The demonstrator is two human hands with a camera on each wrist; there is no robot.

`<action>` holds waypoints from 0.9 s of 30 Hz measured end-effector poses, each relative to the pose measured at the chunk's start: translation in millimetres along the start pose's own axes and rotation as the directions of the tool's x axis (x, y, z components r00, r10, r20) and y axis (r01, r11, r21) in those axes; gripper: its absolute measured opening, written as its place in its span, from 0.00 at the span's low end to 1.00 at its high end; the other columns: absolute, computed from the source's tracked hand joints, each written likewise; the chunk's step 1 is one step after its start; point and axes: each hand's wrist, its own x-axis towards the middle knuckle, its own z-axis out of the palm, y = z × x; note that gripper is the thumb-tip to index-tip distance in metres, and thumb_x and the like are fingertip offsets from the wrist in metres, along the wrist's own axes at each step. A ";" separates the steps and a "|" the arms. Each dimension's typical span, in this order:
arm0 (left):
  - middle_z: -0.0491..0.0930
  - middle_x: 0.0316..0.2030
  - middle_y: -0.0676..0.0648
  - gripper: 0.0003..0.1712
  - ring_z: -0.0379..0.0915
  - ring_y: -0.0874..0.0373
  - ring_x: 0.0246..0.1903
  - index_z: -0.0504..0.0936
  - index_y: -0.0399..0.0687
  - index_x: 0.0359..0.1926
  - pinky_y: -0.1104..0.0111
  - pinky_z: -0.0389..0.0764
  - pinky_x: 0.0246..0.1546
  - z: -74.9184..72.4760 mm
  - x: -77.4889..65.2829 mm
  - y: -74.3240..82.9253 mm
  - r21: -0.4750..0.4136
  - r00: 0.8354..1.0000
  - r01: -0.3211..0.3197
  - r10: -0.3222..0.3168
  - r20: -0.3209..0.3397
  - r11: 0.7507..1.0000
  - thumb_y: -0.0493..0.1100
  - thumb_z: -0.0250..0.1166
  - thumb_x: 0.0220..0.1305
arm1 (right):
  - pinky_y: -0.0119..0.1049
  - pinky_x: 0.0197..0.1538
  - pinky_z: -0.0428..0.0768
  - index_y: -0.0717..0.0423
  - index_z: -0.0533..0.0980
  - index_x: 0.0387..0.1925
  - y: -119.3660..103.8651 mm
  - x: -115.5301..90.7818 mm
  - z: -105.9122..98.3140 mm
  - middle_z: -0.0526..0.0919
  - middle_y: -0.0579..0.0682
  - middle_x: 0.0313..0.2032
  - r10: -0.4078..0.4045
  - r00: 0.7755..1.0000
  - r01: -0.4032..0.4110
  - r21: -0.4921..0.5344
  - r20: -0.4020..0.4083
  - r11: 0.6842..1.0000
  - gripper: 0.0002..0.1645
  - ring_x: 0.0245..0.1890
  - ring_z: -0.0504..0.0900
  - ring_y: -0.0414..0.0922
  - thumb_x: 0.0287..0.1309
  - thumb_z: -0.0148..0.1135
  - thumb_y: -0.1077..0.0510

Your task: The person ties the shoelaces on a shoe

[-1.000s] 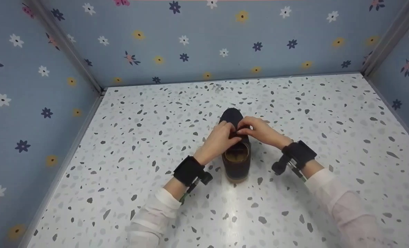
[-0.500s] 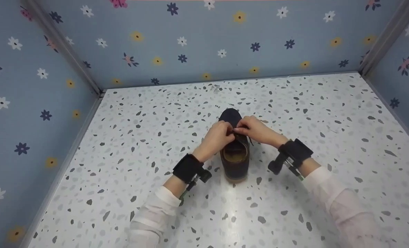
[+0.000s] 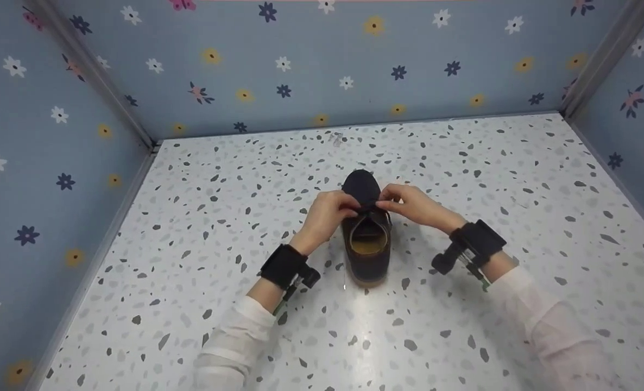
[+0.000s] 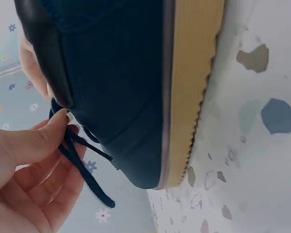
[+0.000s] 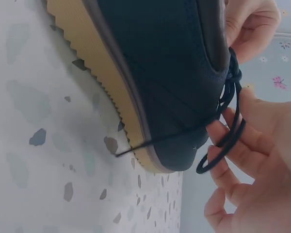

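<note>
A dark shoe with a tan ridged sole stands on the speckled surface, its toe pointing away from me. Over its front, my left hand pinches the dark shoelace between thumb and fingers, and one lace end hangs below them. On the other side my right hand holds a lace loop between thumb and fingers. In the right wrist view, a knot shows near the shoe's tongue, and a loose lace end trails across the shoe's side.
The white speckled surface spreads around the shoe. Blue flower-patterned panels stand at the back and both sides. Each wrist wears a black strap with a small camera, such as the left wrist strap.
My left hand has drawn off to the left, so a gap now separates the hands and more of the shoe's opening shows. The right hand has shifted slightly right. The shoe stays in place.
</note>
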 end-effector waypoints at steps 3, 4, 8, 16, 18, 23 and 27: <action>0.71 0.20 0.58 0.06 0.63 0.70 0.21 0.75 0.50 0.21 0.80 0.61 0.23 1.9 0.0 -5.4 -0.013 1.000 -0.004 0.004 -0.007 1.000 0.39 0.59 0.33 | 0.33 0.24 0.63 0.52 0.67 0.23 2.0 -3.4 1.1 0.70 0.43 0.21 0.026 1.000 -0.026 0.045 0.000 0.999 0.10 0.22 0.66 0.38 0.39 0.48 0.50; 0.71 0.20 0.58 0.06 0.63 0.70 0.21 0.75 0.50 0.20 0.80 0.61 0.23 2.5 -0.1 -6.7 -0.014 1.000 -0.004 0.004 -0.006 1.000 0.39 0.59 0.33 | 0.33 0.24 0.64 0.53 0.67 0.23 2.6 -4.2 1.6 0.71 0.44 0.21 0.032 0.999 -0.032 0.059 0.003 0.998 0.10 0.22 0.67 0.38 0.39 0.49 0.51; 0.71 0.20 0.58 0.05 0.63 0.69 0.21 0.75 0.50 0.20 0.80 0.62 0.23 3.0 -2.2 -7.9 -0.046 1.000 0.008 -0.008 -0.004 0.999 0.39 0.59 0.34 | 0.33 0.21 0.65 0.53 0.67 0.23 3.2 -6.6 2.1 0.71 0.44 0.20 0.060 0.998 -0.060 0.087 0.009 0.994 0.10 0.21 0.67 0.39 0.38 0.50 0.51; 0.68 0.23 0.57 0.12 0.61 0.69 0.22 0.73 0.50 0.25 0.79 0.62 0.23 1.9 -5.3 -2.7 -0.091 0.998 0.049 -0.046 0.036 0.995 0.49 0.56 0.36 | 0.33 0.22 0.64 0.53 0.68 0.24 0.4 -6.2 2.6 0.70 0.43 0.22 0.067 0.998 -0.067 0.061 0.008 0.996 0.11 0.22 0.66 0.39 0.37 0.51 0.51; 0.67 0.23 0.56 0.14 0.61 0.68 0.23 0.72 0.49 0.26 0.78 0.61 0.23 2.1 -5.6 -2.2 -0.078 0.998 0.053 -0.049 0.049 0.996 0.51 0.56 0.35 | 0.32 0.24 0.63 0.52 0.68 0.25 -0.5 -5.4 3.0 0.70 0.43 0.22 0.053 0.999 -0.053 0.037 0.007 0.998 0.12 0.23 0.65 0.39 0.37 0.51 0.50; 0.66 0.24 0.56 0.17 0.61 0.68 0.25 0.71 0.50 0.28 0.78 0.61 0.25 3.3 -5.0 -2.0 -0.062 0.996 0.064 -0.059 0.073 0.996 0.53 0.56 0.34 | 0.32 0.26 0.63 0.53 0.67 0.26 0.5 -6.2 2.4 0.69 0.44 0.24 0.023 1.000 -0.023 -0.001 0.015 1.000 0.14 0.24 0.65 0.39 0.37 0.51 0.49; 0.66 0.25 0.56 0.17 0.61 0.68 0.26 0.71 0.50 0.29 0.78 0.61 0.26 3.5 -4.9 -2.1 -0.065 0.994 0.069 -0.063 0.086 0.996 0.53 0.55 0.35 | 0.34 0.27 0.62 0.54 0.67 0.27 2.1 -7.0 1.6 0.69 0.46 0.25 0.010 1.000 -0.010 0.001 0.012 1.000 0.16 0.25 0.65 0.39 0.36 0.51 0.49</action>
